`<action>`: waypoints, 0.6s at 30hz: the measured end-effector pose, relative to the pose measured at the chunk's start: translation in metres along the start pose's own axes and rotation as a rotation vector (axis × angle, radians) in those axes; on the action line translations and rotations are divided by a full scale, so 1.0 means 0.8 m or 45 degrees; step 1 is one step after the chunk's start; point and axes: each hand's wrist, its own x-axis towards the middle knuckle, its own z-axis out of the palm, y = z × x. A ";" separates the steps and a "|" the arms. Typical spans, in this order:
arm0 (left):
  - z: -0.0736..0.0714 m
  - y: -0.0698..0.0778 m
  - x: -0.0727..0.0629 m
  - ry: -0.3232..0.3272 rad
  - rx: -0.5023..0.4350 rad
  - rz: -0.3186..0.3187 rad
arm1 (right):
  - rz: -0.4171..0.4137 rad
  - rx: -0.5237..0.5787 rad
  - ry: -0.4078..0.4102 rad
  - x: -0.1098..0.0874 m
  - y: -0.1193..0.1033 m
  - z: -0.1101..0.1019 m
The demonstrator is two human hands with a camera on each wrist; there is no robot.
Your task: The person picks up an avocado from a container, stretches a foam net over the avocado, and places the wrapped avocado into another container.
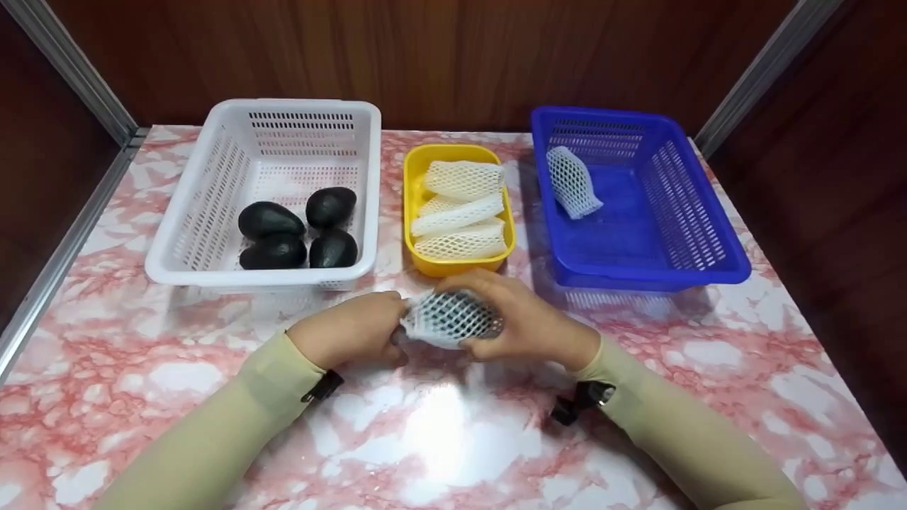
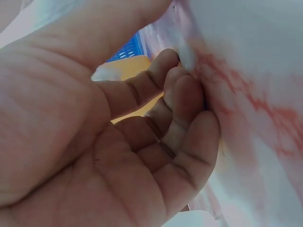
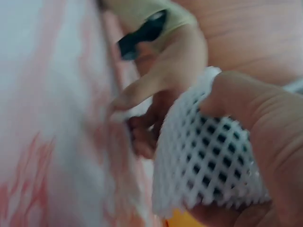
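In the head view, my right hand (image 1: 528, 319) grips a dark avocado covered by a white foam net sleeve (image 1: 453, 317), held low over the table's middle. In the right wrist view the thumb and fingers lie around the netted avocado (image 3: 213, 156), its dark skin showing through the mesh. My left hand (image 1: 361, 329) is beside the sleeve's left end. In the left wrist view its fingers (image 2: 194, 142) are loosely bent, with nothing seen between them and the thumb; whether they touch the net is unclear.
A white basket (image 1: 159, 234) at left holds several bare avocados (image 1: 269, 219). The yellow bin (image 1: 453, 268) in the middle carries several foam net sleeves (image 1: 464, 178). At right, a blue basket (image 1: 652, 273) contains one netted item (image 1: 570, 180). Wooden panels (image 1: 453, 64) enclose the marbled table.
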 end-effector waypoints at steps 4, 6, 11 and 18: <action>0.002 -0.001 -0.003 0.023 0.029 0.034 | 0.116 0.786 0.097 -0.003 0.005 -0.005; 0.003 -0.001 -0.004 0.023 0.053 0.011 | 0.114 1.238 0.112 -0.002 0.009 -0.004; 0.003 0.001 -0.003 -0.021 0.104 -0.052 | 0.164 2.111 -0.028 0.000 0.014 -0.001; 0.000 0.004 0.000 -0.059 0.126 -0.102 | 0.267 2.458 -0.039 -0.002 0.020 0.005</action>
